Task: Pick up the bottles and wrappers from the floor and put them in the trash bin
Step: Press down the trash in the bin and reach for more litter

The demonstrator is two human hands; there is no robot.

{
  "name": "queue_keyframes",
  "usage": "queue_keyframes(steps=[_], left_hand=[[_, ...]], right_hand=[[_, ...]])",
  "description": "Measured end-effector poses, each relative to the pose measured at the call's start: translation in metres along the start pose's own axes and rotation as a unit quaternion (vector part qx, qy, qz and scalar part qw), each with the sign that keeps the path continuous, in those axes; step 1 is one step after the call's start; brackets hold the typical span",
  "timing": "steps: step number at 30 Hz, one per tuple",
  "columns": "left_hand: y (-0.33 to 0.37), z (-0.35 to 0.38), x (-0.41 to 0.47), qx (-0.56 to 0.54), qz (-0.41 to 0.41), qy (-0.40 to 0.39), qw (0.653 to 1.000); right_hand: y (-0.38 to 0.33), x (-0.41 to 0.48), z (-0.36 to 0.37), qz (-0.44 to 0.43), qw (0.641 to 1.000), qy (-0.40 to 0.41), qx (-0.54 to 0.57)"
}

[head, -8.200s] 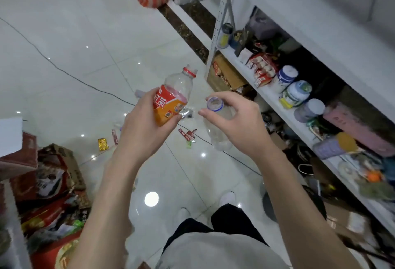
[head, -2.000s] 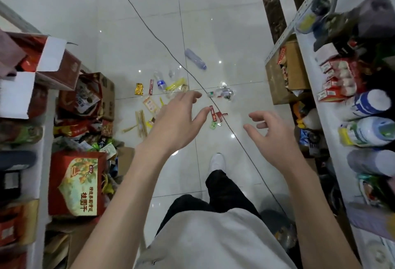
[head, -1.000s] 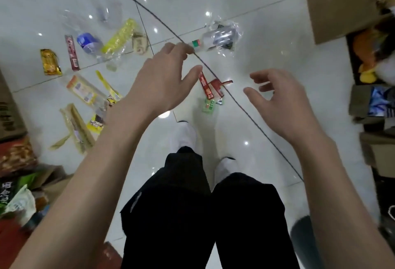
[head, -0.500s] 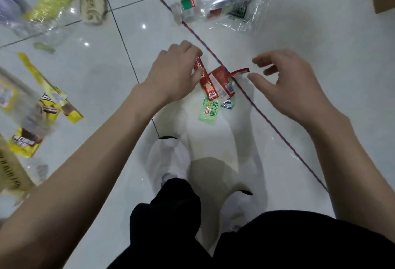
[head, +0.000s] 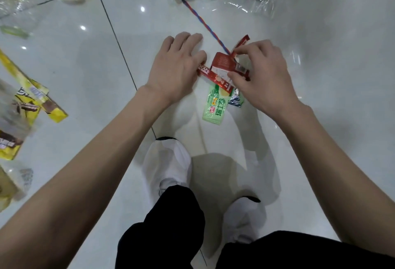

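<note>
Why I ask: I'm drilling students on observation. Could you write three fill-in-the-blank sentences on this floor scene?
1. The printed side of the torn wrapper pinched by the right hand is ____.
2. The snack wrapper lying nearest the feet is ____.
3. The twisted cord on the floor is red and ____.

Missing words: red; green; blue.

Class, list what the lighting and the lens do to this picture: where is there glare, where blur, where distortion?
Head view: white glare spots dot the glossy floor, which also mirrors the person faintly; the yellow wrappers at the left edge are blurred, the red wrapper pinched by the right hand is sharp; the wide lens splays the forearms toward the corners.
</note>
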State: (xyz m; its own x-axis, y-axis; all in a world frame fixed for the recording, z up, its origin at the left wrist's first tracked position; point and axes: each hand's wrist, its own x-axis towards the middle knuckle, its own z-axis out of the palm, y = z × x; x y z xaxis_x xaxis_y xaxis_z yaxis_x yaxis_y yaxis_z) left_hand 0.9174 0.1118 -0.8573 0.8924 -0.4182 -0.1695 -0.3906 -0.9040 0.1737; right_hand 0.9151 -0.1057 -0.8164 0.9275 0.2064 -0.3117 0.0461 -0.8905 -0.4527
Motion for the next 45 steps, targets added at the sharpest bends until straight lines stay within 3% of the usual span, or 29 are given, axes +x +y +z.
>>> queue_keyframes(steps=[13,27,32,38,45], left_hand=[[-0.017,-0.002,-0.027,-0.065,-0.026,0.056,0.996],[-0.015,-0.013,-0.04,-0.081,-0.085,0.081,0.99],[-0.01,-0.016,-0.044,-0.082,-0.083,0.078,0.99],[-0.004,-0.027,-0.046,-0.08,-0.094,0.087,0.989],[-0.003,-0.094,-0.048,-0.085,-0.093,0.107,0.986]], right_hand=[[-0.011,0.015,0.036,-0.002,0.998,-0.013,-0.056],[-0.012,0.013,0.048,-0.02,0.998,0.063,-0.025],[-0.012,0.008,0.046,-0.03,0.999,0.019,-0.003],[-0.015,-0.001,0.031,0.007,0.997,0.003,0.075],[-0.038,-0.006,-0.05,-0.003,0.989,0.079,0.124]])
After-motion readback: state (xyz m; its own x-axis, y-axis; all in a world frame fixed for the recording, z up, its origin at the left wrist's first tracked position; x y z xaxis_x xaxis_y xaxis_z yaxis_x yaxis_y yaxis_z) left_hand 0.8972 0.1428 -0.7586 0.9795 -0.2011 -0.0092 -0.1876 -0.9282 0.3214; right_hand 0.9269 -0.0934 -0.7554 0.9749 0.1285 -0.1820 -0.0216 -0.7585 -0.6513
